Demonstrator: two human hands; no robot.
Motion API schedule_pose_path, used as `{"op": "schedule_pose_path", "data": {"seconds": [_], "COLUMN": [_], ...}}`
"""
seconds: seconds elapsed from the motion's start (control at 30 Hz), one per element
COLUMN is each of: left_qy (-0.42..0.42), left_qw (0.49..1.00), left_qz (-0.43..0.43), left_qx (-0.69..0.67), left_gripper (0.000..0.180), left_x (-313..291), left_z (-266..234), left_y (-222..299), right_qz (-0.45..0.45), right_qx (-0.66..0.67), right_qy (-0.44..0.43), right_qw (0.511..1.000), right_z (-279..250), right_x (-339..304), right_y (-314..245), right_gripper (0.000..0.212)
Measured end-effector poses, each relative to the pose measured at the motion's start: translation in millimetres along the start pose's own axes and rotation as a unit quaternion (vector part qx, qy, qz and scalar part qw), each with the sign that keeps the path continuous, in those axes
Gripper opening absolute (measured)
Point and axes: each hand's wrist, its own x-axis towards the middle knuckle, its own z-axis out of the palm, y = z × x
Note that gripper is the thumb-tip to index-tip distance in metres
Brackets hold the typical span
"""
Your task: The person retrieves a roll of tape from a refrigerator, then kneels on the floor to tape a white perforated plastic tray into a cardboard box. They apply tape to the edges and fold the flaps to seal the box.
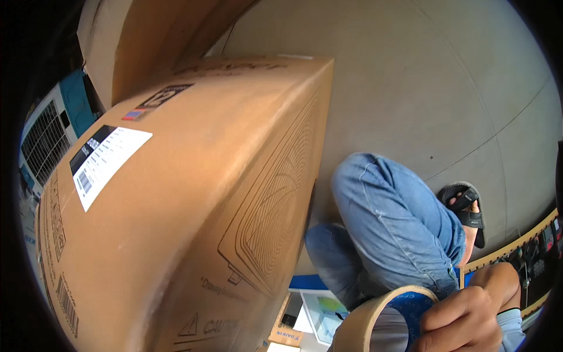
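Right hand, five o'clock: fingers were clamped on tape roll; left unseen, fingers untellable. Carton stood nine o'clock. Step seemed tape handling; next move called for steady grip.

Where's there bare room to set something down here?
The floor is bare beyond the jeans, bordered by the carton at left and the sandal at lower right. Crowded: the lower edge, where the right hand holds a tape roll in front of the jeans.
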Motion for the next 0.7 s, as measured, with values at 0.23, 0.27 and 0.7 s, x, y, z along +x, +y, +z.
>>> {"op": "schedule_pose_path", "data": {"seconds": [0.23,0.27,0.7], "left_qy": [0.047,0.055,-0.141], "left_qw": [0.998,0.998,0.837], "left_qz": [0.024,0.014,0.358], "left_qx": [0.041,0.035,0.388], "left_gripper": [0.064,0.063,0.032], "left_x": [3,7,59], "left_z": [-14,-13,3], "left_y": [11,12,60], "right_qz": [0.2,0.244,0.233], "right_qx": [-0.016,-0.06,-0.126], "right_qy": [-0.091,-0.101,0.094], "right_qw": [0.976,0.963,0.96], "right_z": [-35,-45,-71], "right_x": [-62,-71,-40], "right_y": [38,45,-4], "right_gripper": [0.009,0.011,0.005]}}
